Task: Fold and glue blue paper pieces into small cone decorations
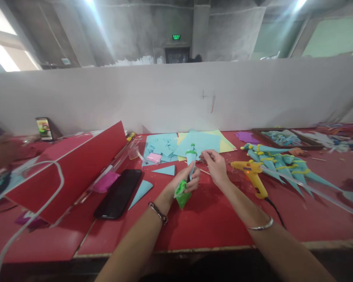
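My left hand [184,179] is closed around a light blue paper cone [191,157], wide end up, with green trim about its rim and small green bits above it. A green plastic packet [182,199] hangs beneath the same hand, by the wrist side. Just right of the cone is my right hand [216,166], thumb and fingers pinched together; whatever is between them is too small to name. On the table to the left lie two flat blue cone shapes, a nearer one [141,192] and a farther one [165,170].
A yellow hot glue gun [254,174] with a black cord lies right of my hands, beside several blue cones with yellow trim [285,164]. Left are a black phone [118,194], a pink packet [106,182] and a slanted red board [76,172]. Blue sheets [198,145] lie behind.
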The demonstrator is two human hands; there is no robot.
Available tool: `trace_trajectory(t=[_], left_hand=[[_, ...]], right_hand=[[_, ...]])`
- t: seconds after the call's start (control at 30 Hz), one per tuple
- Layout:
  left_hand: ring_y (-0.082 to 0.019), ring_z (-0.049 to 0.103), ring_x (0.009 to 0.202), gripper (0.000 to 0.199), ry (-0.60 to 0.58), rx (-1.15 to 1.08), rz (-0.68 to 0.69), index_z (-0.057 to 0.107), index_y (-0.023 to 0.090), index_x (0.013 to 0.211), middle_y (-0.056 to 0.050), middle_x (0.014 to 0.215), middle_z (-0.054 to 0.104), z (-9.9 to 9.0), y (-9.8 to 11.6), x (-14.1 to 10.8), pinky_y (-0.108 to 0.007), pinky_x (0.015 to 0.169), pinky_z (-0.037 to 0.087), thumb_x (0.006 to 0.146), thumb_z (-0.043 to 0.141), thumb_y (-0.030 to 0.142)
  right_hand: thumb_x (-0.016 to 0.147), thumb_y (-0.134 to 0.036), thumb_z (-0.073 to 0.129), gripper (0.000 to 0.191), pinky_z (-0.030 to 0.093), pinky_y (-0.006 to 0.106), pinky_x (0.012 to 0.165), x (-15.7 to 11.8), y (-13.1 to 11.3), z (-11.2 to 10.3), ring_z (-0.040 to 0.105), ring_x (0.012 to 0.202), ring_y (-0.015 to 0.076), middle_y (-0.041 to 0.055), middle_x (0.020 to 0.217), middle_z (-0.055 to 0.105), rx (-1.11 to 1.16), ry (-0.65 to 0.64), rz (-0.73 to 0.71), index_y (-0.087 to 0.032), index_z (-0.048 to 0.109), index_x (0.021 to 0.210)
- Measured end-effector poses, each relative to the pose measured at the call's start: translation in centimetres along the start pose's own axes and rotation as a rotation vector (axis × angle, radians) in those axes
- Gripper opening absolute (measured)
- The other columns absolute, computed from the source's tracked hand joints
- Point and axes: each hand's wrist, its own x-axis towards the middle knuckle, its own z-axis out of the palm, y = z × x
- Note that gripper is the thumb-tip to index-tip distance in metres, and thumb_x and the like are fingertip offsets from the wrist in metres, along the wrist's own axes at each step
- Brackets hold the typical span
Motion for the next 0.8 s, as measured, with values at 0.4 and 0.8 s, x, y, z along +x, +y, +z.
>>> trace_trajectory(t=[0.4,0.8], left_hand=[[-0.003,0.026,0.024,0.043,-0.066,0.149,-0.182,0.044,0.016,0.068,0.006,0.037,0.041,-0.6,-0.4,-0.3,-0.017,0.03,0.017,0.083,0.031,0.053],[-0.006,0.043,0.04,0.032,0.38,0.585,-0.057,0.047,0.015,0.078,0.003,0.049,0.056,0.0,-0.6,1.4,-0.019,0.042,0.029,0.071,0.056,0.045]], right_hand=[[0.059,-0.039,0.07,0.023,0.046,0.023,0.055,-0.2,-0.6,0.1,0.059,0.069,0.0122,-0.0017,0.082,0.066,0.506,-0.336,0.34,-0.021,0.056,0.062],[0.063,-0.041,0.063,0.023,0.039,0.022,0.058,-0.4,-0.2,0.1,0.049,0.065,0.011,-0.0015,0.071,0.055,-0.07,-0.134,0.087,-0.019,0.057,0.063]])
